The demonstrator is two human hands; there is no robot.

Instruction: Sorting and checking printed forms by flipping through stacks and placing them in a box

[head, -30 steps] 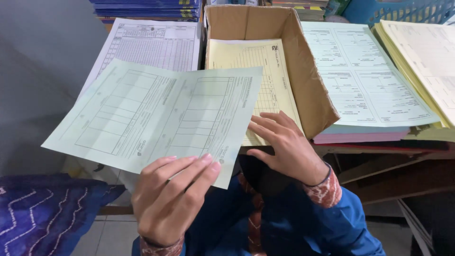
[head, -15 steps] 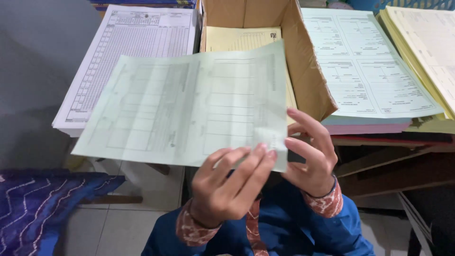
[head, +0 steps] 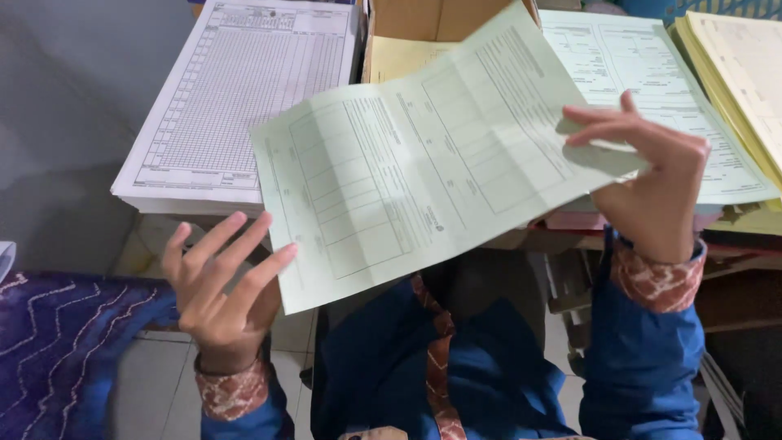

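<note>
Right hand (head: 652, 183) now pinches the green form (head: 432, 163) alone (left hand (head: 220, 285) has let go, fingers spread).

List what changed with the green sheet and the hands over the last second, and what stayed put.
The pale green form sheet passed from the left hand to the right hand, which now pinches its right edge and carries it rightward. The left hand let go and hangs open beside it. The white form stack and the cardboard box stayed put.
</note>
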